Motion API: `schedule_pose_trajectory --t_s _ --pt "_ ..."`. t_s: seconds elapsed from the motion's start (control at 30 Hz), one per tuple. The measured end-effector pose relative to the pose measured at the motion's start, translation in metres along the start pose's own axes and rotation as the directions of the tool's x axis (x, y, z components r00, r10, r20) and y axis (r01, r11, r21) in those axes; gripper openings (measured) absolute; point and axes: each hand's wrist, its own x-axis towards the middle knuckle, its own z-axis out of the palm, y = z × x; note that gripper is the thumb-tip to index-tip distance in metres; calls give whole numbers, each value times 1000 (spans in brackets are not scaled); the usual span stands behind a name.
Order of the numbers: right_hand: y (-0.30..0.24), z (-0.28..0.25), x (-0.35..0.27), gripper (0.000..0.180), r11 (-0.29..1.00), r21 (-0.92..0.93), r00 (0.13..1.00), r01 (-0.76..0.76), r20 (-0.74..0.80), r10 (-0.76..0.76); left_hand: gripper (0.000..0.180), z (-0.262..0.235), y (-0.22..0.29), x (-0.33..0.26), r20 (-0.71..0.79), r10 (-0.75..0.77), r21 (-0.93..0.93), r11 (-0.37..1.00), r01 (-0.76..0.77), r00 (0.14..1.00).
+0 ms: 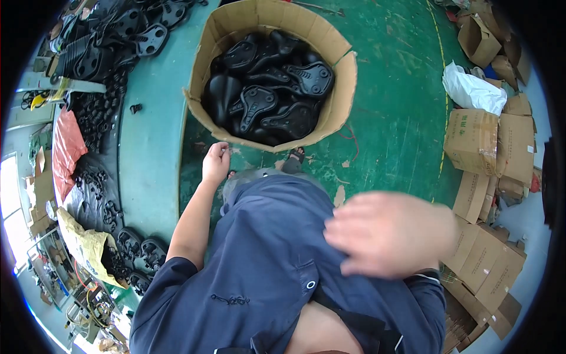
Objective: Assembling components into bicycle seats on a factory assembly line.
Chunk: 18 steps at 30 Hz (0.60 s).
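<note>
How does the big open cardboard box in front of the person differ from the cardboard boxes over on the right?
The big open cardboard box stands with its flaps up, full of black moulded saddle-shaped parts; the smaller brown cardboard boxes on the right are mostly closed or flattened, their contents unseen. The big one stands alone on the green floor; the smaller ones are heaped together. Both are plain brown cardboard.

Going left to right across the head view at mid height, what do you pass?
Red bag → teal table → left hand → open cardboard box of black saddle parts → green floor → white plastic bag → stacked brown cartons.
</note>
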Motion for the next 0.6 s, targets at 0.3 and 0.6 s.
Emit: schedule_pose_trajectory --t_s 0.3,0.6 --pt "279 110 13 53 286 885 601 -368 -8 799 27 33 69 90 69 0 -117 993 8 998" --pt "403 83 123 47 45 991 421 -123 11 907 54 5 -25 258 46 -315 49 949 313 948"
